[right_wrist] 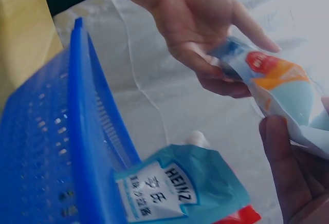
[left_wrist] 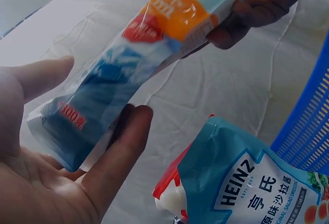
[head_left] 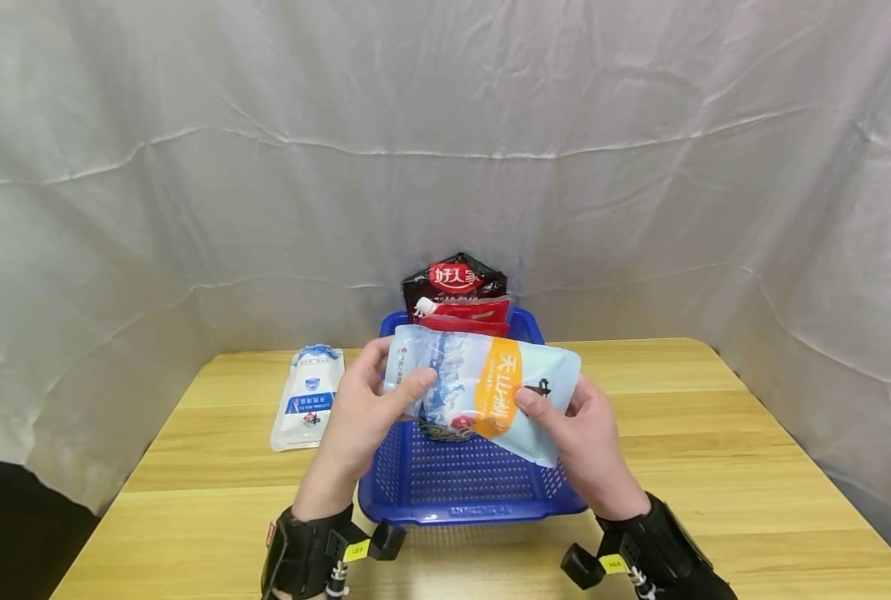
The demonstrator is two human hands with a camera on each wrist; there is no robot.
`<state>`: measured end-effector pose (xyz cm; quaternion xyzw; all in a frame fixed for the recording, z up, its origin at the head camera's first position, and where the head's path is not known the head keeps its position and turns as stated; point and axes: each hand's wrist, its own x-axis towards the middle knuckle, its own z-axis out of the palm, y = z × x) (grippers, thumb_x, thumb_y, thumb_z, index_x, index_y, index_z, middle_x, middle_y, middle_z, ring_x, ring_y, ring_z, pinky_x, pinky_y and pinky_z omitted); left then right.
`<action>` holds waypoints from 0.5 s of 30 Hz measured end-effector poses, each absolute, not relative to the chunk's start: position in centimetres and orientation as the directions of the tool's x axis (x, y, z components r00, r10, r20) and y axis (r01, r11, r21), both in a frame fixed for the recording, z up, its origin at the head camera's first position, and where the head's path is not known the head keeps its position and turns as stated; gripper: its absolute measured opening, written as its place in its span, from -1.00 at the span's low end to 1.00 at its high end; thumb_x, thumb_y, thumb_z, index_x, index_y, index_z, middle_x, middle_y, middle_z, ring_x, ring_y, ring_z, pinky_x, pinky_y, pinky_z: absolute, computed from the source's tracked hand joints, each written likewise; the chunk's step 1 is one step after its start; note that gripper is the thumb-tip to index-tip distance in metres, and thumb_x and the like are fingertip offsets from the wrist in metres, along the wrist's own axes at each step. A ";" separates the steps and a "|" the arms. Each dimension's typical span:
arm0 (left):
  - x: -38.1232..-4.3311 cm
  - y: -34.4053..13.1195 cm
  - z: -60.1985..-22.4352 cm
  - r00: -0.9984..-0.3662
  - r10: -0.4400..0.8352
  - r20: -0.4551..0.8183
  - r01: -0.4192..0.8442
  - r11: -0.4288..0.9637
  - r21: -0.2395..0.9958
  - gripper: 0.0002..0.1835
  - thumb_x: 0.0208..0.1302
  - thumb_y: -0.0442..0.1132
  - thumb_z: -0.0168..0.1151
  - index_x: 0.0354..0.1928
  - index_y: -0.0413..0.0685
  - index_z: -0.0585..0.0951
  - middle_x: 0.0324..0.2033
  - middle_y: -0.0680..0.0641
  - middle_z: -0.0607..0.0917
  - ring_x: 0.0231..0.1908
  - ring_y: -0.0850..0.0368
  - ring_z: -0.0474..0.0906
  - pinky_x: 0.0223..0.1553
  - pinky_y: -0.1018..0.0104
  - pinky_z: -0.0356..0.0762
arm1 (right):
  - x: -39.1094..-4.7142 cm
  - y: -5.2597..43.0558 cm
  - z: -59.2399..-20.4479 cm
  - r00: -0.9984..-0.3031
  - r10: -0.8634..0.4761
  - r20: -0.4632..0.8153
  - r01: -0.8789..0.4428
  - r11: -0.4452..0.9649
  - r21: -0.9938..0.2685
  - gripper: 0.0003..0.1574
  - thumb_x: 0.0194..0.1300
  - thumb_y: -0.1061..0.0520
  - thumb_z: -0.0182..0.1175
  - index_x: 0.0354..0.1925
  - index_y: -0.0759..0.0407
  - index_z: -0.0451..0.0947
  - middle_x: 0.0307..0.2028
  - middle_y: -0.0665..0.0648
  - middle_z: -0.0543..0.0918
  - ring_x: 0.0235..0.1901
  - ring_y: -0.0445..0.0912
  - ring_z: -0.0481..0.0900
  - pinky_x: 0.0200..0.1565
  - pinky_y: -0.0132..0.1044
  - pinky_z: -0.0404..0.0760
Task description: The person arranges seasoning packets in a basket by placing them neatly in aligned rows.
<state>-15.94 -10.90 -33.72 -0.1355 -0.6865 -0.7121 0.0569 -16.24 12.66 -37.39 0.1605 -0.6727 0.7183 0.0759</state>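
Observation:
A light blue bag of salt [head_left: 448, 375] with an orange panel is held up sideways over the blue basket [head_left: 475, 510]. My left hand [head_left: 358, 417] grips its left end, thumb on the front and fingers behind. At the other end, my right hand [head_left: 591, 437] pinches the bag between thumb and fingers. The left wrist view shows the bag [left_wrist: 123, 62] tilted and edge-on, stretched between both hands. Behind it in the basket stand a black pouch [head_left: 454, 279] and a red pouch with a white cap [head_left: 483, 311].
A white and blue sea salt bag [head_left: 308, 400] lies on the wooden table [head_left: 212, 467], left of the basket. The wrist views show a teal Heinz salad dressing pouch [right_wrist: 180, 183] leaning in the basket. A pale cloth [head_left: 640, 192] hangs behind the table.

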 end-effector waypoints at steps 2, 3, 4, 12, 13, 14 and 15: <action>-15.6 -10.9 -33.2 -0.957 0.130 0.260 0.256 -0.042 0.966 -0.53 0.15 -0.20 0.24 0.09 -0.06 0.36 -0.08 -0.18 0.55 -0.21 -0.04 0.54 -0.26 0.13 0.61 | -16.2 12.9 -37.2 -0.936 -0.125 0.329 -0.325 -0.053 -0.944 -0.57 0.21 0.16 0.17 0.03 0.23 0.35 -0.19 0.22 0.60 -0.27 0.15 0.56 -0.34 -0.10 0.64; -15.4 -10.9 -33.0 -0.956 0.143 0.255 0.252 -0.033 0.967 -0.54 0.15 -0.21 0.23 0.09 -0.07 0.37 -0.10 -0.19 0.56 -0.22 -0.04 0.54 -0.26 0.12 0.61 | -16.2 13.1 -37.1 -0.934 -0.138 0.329 -0.327 -0.041 -0.944 -0.56 0.21 0.16 0.17 0.04 0.23 0.35 -0.19 0.22 0.60 -0.27 0.15 0.56 -0.34 -0.09 0.64; -15.2 -10.9 -32.7 -0.956 0.157 0.249 0.248 -0.025 0.968 -0.56 0.16 -0.22 0.22 0.08 -0.09 0.38 -0.11 -0.20 0.56 -0.23 -0.04 0.55 -0.27 0.12 0.61 | -16.2 13.2 -37.0 -0.933 -0.148 0.328 -0.328 -0.026 -0.944 -0.56 0.21 0.15 0.17 0.04 0.21 0.35 -0.20 0.22 0.60 -0.27 0.14 0.57 -0.34 -0.09 0.64; -15.7 -11.2 -33.6 -0.942 0.271 0.199 0.210 0.011 0.978 -0.60 0.19 -0.14 0.19 0.06 -0.03 0.41 -0.14 -0.17 0.60 -0.24 -0.05 0.57 -0.28 0.10 0.61 | -16.4 14.1 -36.6 -0.928 -0.215 0.305 -0.318 0.027 -0.948 -0.58 0.21 0.14 0.17 0.04 0.16 0.36 -0.21 0.21 0.61 -0.31 0.14 0.57 -0.38 -0.07 0.64; -15.9 -11.2 -33.9 -0.941 0.273 0.202 0.212 0.007 0.977 -0.59 0.19 -0.13 0.20 0.07 -0.02 0.41 -0.14 -0.17 0.60 -0.23 -0.05 0.57 -0.28 0.10 0.60 | -16.5 14.1 -36.6 -0.930 -0.214 0.299 -0.313 0.032 -0.949 -0.57 0.21 0.13 0.17 0.04 0.15 0.36 -0.21 0.21 0.61 -0.31 0.13 0.58 -0.39 -0.07 0.64; -16.0 -11.2 -34.1 -0.940 0.272 0.205 0.214 0.003 0.977 -0.59 0.19 -0.12 0.20 0.07 0.00 0.41 -0.14 -0.16 0.60 -0.23 -0.05 0.57 -0.29 0.09 0.61 | -16.5 14.1 -36.6 -0.932 -0.214 0.293 -0.307 0.035 -0.951 -0.57 0.21 0.13 0.17 0.04 0.15 0.36 -0.21 0.21 0.61 -0.31 0.13 0.58 -0.38 -0.07 0.64; -16.1 -11.2 -34.3 -0.941 0.267 0.210 0.217 -0.003 0.976 -0.59 0.18 -0.11 0.20 0.06 0.01 0.41 -0.14 -0.16 0.60 -0.23 -0.06 0.57 -0.29 0.08 0.61 | -16.5 14.2 -36.6 -0.934 -0.214 0.286 -0.299 0.032 -0.954 -0.57 0.21 0.12 0.18 0.04 0.15 0.36 -0.21 0.21 0.61 -0.31 0.14 0.57 -0.38 -0.07 0.64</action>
